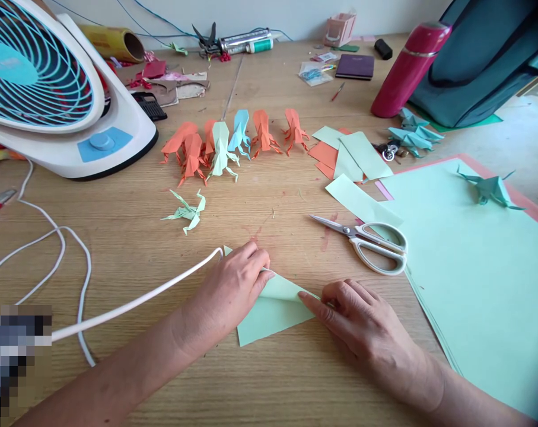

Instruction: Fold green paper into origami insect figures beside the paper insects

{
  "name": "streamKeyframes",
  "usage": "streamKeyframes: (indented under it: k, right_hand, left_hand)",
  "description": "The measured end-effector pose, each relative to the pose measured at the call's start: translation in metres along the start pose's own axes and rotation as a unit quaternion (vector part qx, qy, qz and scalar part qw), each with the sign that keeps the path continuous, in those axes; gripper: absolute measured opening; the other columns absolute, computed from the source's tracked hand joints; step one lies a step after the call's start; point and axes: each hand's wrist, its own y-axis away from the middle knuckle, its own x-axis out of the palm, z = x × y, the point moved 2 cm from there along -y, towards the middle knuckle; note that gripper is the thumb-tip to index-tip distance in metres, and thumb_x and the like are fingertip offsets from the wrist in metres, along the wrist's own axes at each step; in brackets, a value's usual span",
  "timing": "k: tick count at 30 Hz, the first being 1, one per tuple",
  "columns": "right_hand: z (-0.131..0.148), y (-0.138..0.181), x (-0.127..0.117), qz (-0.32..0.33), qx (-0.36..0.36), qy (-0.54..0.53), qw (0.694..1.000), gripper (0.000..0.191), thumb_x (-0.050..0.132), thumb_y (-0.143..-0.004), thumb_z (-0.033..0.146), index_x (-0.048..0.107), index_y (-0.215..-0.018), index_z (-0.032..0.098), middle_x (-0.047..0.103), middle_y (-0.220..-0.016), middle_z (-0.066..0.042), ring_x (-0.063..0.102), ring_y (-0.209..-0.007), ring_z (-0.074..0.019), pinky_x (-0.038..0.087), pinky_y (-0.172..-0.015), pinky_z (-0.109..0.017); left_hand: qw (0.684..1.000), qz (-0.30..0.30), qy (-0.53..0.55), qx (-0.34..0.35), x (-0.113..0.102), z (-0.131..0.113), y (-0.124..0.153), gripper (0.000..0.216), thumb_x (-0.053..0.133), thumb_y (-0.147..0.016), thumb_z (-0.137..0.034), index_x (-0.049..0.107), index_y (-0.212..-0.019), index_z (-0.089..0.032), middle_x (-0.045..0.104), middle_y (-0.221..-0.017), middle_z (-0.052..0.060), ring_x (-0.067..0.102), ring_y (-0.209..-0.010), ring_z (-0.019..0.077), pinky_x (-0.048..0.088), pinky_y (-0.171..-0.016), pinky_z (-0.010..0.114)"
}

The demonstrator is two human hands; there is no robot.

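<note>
A folded sheet of light green paper [271, 308] lies on the wooden table [260, 379] in front of me. My left hand [233, 287] presses down on its upper left part, fingers curled together over the fold. My right hand [357, 323] rests on the table at the paper's right corner, its index finger stretched along the folded edge and the other fingers bent. Behind them stands a row of orange, green and blue origami insects [233, 142], and one small green origami figure [186, 212] lies alone.
White-handled scissors [371, 240] lie to the right, beside a stack of large green sheets [477, 267] with a teal origami figure [491, 188] on it. A fan [59, 89] stands back left, its white cable [130, 302] crossing the table. A red flask [408, 68] and dark bag [482, 59] stand back right.
</note>
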Motion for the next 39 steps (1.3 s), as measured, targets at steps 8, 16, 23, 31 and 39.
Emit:
streamKeyframes:
  k: [8, 16, 23, 31, 39]
  right_hand:
    - [0.0, -0.001, 0.001, 0.01, 0.015, -0.019, 1.0, 0.041, 0.045, -0.09, 0.003, 0.062, -0.125, 0.015, 0.059, -0.086, -0.009, 0.054, -0.072, -0.0184, 0.051, -0.063, -0.033]
    - [0.0, -0.005, -0.002, 0.018, 0.042, -0.028, 0.999, 0.036, 0.042, -0.096, 0.009, 0.064, -0.121, 0.02, 0.058, -0.084, -0.007, 0.051, -0.071, -0.0164, 0.049, -0.062, -0.029]
    - [-0.002, -0.003, 0.0, 0.0, 0.082, -0.087, 0.993, 0.03, 0.044, -0.095, 0.007, 0.063, -0.116, 0.018, 0.057, -0.084, -0.006, 0.053, -0.073, -0.017, 0.05, -0.066, -0.03]
    - [-0.009, 0.009, -0.005, -0.018, 0.123, -0.12, 0.985, 0.019, 0.046, -0.097, 0.011, 0.06, -0.108, 0.018, 0.061, -0.094, -0.008, 0.06, -0.082, -0.0181, 0.052, -0.073, -0.032]
    - [0.004, 0.037, -0.019, -0.01, 0.019, -0.027, 0.999, 0.033, 0.041, -0.098, 0.01, 0.058, -0.125, 0.01, 0.064, -0.105, -0.015, 0.059, -0.086, -0.0217, 0.051, -0.072, -0.036]
  left_hand:
    - [0.998, -0.004, -0.055, -0.002, -0.002, -0.004, 0.002, 0.001, 0.057, -0.093, -0.018, 0.058, -0.093, -0.017, 0.061, -0.095, 0.005, 0.061, -0.084, 0.02, 0.049, -0.071, 0.033]
    - [0.95, -0.154, -0.054, 0.266, 0.003, -0.021, 0.029, 0.021, 0.051, -0.094, -0.009, 0.065, -0.109, -0.013, 0.069, -0.118, 0.011, 0.061, -0.109, 0.025, 0.051, -0.092, 0.042]
    - [0.937, -0.126, -0.057, 0.322, 0.015, -0.023, 0.032, 0.021, 0.05, -0.095, -0.007, 0.068, -0.106, -0.01, 0.071, -0.12, 0.011, 0.062, -0.118, 0.0254, 0.055, -0.099, 0.04]
    - [0.955, -0.108, -0.019, 0.276, 0.014, -0.025, 0.023, 0.022, 0.046, -0.096, -0.008, 0.068, -0.095, -0.012, 0.069, -0.12, 0.016, 0.062, -0.12, 0.0266, 0.053, -0.102, 0.048]
    - [0.953, -0.131, -0.027, 0.273, 0.016, -0.033, 0.029, 0.015, 0.054, -0.092, -0.006, 0.067, -0.093, -0.011, 0.07, -0.116, 0.016, 0.065, -0.112, 0.0278, 0.057, -0.095, 0.045]
